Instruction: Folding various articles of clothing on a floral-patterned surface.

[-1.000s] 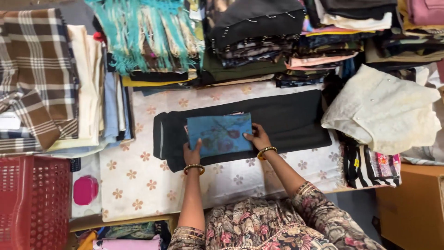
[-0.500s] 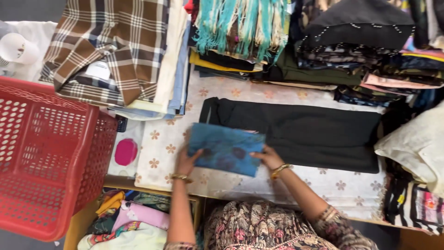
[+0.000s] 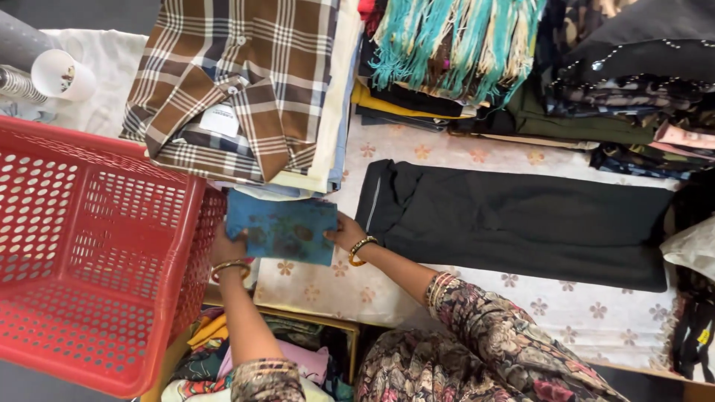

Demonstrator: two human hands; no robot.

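Gripping a folded blue patterned cloth [image 3: 281,228] by its two short edges, the left hand [image 3: 227,249] and right hand [image 3: 344,231] hold it just beside the red perforated plastic basket [image 3: 67,253], whose inside shows nothing. A white rectangular label [image 3: 219,119] sits at the collar of the folded brown checked shirt [image 3: 238,82] above. Long folded black fabric [image 3: 514,219] lies to the right on the floral-print table cover [image 3: 462,152].

One red basket [image 3: 89,260], one blue folded cloth [image 3: 281,228], perhaps two cups [image 3: 61,74].
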